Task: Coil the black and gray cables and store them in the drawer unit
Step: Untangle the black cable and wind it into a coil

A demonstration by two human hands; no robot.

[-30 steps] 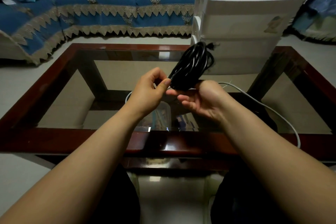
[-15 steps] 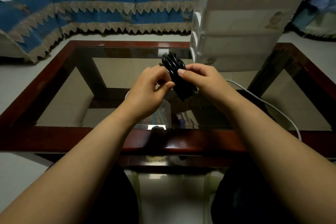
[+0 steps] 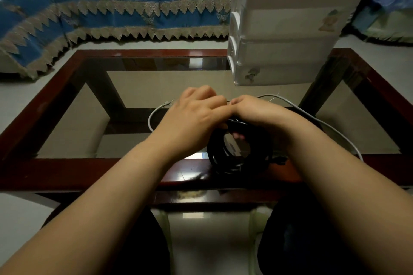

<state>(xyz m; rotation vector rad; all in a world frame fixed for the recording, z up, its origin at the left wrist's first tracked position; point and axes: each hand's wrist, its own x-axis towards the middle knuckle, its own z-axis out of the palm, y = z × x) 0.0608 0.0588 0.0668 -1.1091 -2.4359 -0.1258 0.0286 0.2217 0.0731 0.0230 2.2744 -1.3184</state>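
Both hands meet above the glass tabletop [image 3: 73, 123], knuckles up. The black cable coil [image 3: 232, 154] hangs just beneath them, its top loops gripped by the curled right hand [image 3: 259, 114]. The left hand [image 3: 194, 116] is curled too, touching the coil's upper left, though what its fingers pinch is hidden. The gray cable [image 3: 321, 123] lies loose on the glass behind the hands. The white drawer unit [image 3: 283, 27] stands at the far right.
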